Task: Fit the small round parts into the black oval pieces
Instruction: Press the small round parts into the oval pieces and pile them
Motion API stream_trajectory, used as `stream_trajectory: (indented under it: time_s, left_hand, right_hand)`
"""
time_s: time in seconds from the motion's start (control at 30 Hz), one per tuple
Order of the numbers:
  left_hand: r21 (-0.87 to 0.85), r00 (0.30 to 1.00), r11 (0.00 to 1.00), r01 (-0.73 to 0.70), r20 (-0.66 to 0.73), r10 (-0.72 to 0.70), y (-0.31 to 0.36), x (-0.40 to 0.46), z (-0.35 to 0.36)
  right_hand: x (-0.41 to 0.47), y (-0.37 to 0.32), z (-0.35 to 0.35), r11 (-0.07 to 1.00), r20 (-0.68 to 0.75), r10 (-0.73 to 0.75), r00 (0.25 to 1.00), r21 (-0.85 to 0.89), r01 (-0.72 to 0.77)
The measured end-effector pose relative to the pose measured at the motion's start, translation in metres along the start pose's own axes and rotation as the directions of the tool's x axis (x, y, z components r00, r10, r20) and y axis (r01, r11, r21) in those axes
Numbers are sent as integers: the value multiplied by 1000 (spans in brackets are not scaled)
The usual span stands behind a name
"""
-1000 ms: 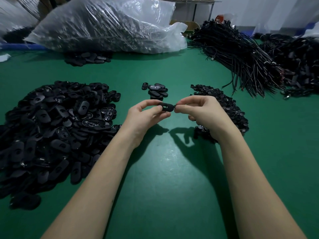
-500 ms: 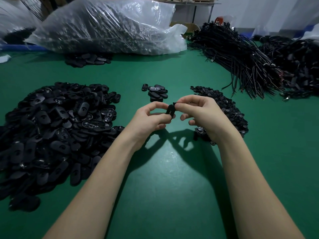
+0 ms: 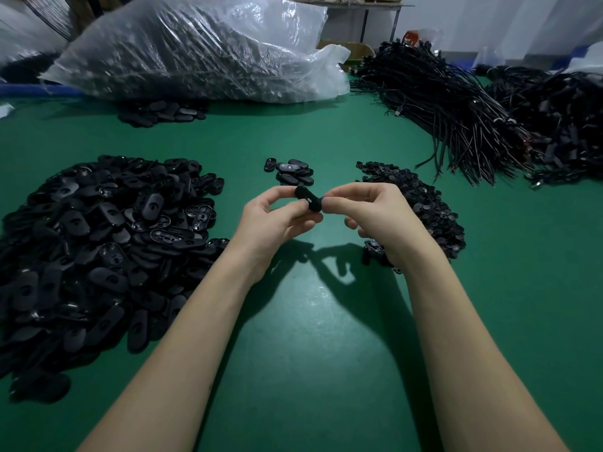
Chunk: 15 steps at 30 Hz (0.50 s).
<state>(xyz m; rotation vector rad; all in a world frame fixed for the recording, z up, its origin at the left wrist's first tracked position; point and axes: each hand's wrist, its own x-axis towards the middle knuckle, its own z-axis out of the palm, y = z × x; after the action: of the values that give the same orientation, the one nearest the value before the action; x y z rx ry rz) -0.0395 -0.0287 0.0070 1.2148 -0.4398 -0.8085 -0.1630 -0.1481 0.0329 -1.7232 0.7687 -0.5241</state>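
One black oval piece (image 3: 308,201) is pinched between both hands above the green table (image 3: 326,353), the left hand (image 3: 277,220) gripping its left end with thumb and fingers and the right hand (image 3: 372,213) pinching its right end; half a second ago it stood nearly on end between the fingertips, and now it lies slanted, left end higher. Its matte, rounded side faces up, and whether a small round part sits in it cannot be told. Left of the left hand spreads the big heap of oval pieces (image 3: 98,249), beyond the fingertips a small stack of oval pieces (image 3: 292,172), and behind the right hand the pile of small round parts (image 3: 424,203).
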Motion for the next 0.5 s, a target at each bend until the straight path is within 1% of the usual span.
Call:
stream_trajectory:
  time_s: [0.13,0.27,0.4,0.5]
  left_hand:
    - [-18,999,1000,8,34,-8,-1,1,1]
    - [-24,1000,1000,14,21,-14,-3,3,0]
    - [-32,996,999,18,83,-15,-3,2,1]
    - [-38,995,999,13,102,-9,-2,2,2]
  right_hand:
    - [1,0,1,1000,-32,-27,999,-1,27]
    - [2,1,1,1000,-55,-31,998,-5,30]
    - [3,1,3,1000,-81,-18,997,3,18]
    - [3,1,4,1000,-90,-16,996,12,17]
